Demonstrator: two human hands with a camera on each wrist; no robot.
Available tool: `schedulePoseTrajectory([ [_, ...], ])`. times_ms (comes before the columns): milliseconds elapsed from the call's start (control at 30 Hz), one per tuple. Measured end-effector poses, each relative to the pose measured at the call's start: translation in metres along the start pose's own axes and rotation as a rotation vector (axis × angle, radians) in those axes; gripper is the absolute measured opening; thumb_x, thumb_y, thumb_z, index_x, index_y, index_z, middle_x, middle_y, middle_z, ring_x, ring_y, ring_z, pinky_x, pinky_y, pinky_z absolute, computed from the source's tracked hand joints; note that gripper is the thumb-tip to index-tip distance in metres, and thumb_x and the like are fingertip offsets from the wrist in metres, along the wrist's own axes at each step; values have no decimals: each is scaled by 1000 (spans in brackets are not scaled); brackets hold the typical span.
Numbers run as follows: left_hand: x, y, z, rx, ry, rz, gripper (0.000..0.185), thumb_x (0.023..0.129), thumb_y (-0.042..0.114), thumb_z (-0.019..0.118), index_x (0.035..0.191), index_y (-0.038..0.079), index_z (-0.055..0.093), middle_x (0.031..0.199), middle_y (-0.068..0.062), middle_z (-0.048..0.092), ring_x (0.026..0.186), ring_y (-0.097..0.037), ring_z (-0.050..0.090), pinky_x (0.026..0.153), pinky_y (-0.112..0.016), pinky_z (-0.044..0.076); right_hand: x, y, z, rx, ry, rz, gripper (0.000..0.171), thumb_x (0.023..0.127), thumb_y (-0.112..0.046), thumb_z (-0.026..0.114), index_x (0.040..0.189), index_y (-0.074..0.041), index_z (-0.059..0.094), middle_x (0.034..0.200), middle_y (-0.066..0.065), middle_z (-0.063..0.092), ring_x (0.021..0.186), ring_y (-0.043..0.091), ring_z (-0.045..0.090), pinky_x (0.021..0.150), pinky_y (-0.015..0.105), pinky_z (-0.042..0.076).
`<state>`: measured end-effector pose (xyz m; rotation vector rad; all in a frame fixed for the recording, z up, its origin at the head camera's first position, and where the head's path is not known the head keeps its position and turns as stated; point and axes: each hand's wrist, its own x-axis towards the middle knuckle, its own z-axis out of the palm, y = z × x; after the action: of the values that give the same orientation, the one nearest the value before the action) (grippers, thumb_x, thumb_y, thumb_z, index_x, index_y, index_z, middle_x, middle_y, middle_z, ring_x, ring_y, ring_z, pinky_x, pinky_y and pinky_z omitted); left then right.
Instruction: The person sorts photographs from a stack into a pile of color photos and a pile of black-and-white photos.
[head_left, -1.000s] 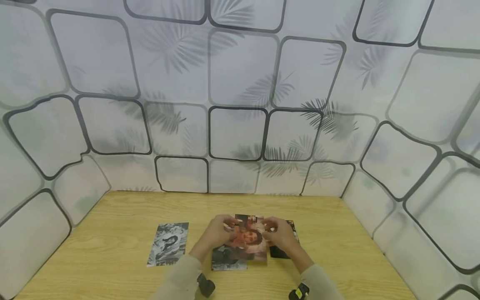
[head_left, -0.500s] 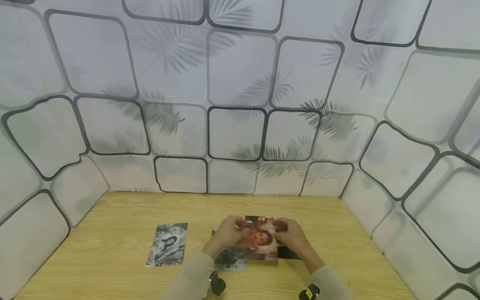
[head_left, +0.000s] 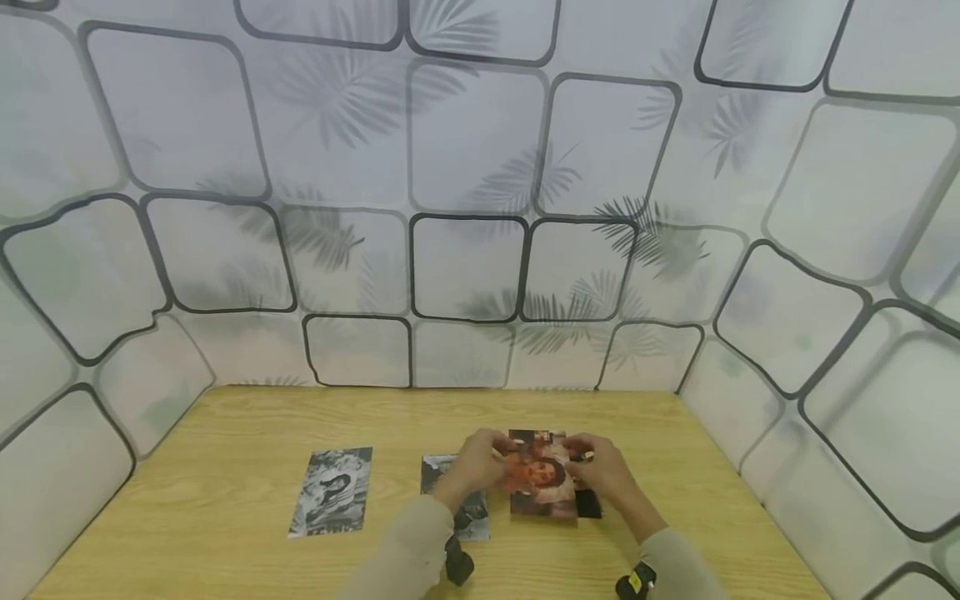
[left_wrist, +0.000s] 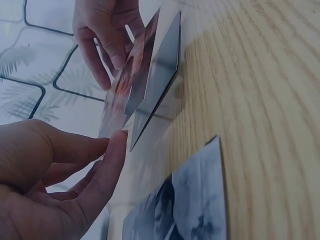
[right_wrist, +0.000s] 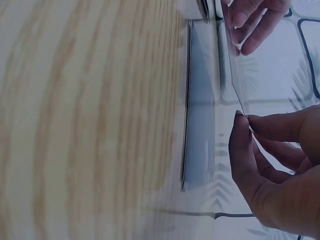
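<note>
Left hand (head_left: 480,465) and right hand (head_left: 600,468) pinch reddish colour photo (head_left: 542,475) by its side edges, raised just above dark photo (head_left: 588,503) (mostly covered) on wooden table (head_left: 225,467). 2 black-and-white photos lie left: one (head_left: 457,500) beside left hand, one (head_left: 331,491) farther left.

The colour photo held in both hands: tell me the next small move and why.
Probably lower it flat. Both the left hand and right hand pinch the colour photo by its edges, raised above a dark photo lying on the table.
</note>
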<state>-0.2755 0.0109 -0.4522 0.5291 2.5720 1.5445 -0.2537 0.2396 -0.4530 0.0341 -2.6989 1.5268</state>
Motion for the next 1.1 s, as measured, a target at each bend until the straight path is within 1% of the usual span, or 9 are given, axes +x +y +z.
schedulePoseTrajectory([
  [100,2,3,5,3,-1,-4,30,85,-10,70,114,-9,70,112,-24,71,91,-30,72,72,-38,64,2,2,-4,-23,9,8,36,89,9,67,125,7,66,115,25,66,82,20,68,63,34,65],
  [300,7,4,14,26,-4,1,34,80,-14,65,114,-10,70,113,-25,72,96,-35,72,79,-44,64,5,8,-10,-108,31,-9,34,88,7,68,122,6,68,108,22,70,79,21,70,59,32,61],
  [433,10,4,20,-4,-14,-11,36,78,-17,62,113,-12,69,111,-26,71,91,-30,72,74,-38,64,6,12,-13,-156,46,-27,34,86,6,69,120,6,69,104,21,72,81,25,72,60,30,59],
  [567,13,4,25,-10,-12,-18,39,75,-18,61,113,-13,69,110,-27,71,79,-22,66,64,-29,58,7,15,-15,-181,61,-34,35,83,6,69,118,6,69,104,21,73,83,28,73,60,29,60],
  [667,14,5,29,-13,-16,-27,42,74,-19,61,115,-13,68,113,-28,70,81,-23,67,64,-30,60,9,17,-16,-195,71,-32,37,81,7,68,118,7,69,104,22,73,83,27,73,59,29,60],
  [767,15,5,32,-35,-32,-36,43,74,-19,64,117,-15,67,117,-30,70,90,-29,72,69,-33,65,10,19,-17,-217,77,-23,37,81,7,68,118,6,69,104,21,73,83,26,73,60,28,59],
  [900,15,6,35,-83,-49,-41,42,74,-18,69,115,-17,66,116,-32,70,93,-38,75,69,-36,67,12,20,-18,-265,82,-16,36,80,5,69,116,6,70,104,21,73,89,30,72,66,32,59],
  [1000,15,7,36,-85,-58,-44,40,74,-18,68,114,-16,67,113,-31,71,92,-37,75,68,-36,67,13,20,-19,-304,88,-10,34,80,2,70,114,4,71,103,21,74,97,35,70,75,38,59],
  [1100,15,8,37,-50,-62,-40,40,74,-19,66,113,-14,69,110,-27,73,91,-33,74,69,-37,67,14,21,-19,-324,87,-6,33,80,2,70,113,4,71,102,21,75,101,39,69,81,45,59],
])
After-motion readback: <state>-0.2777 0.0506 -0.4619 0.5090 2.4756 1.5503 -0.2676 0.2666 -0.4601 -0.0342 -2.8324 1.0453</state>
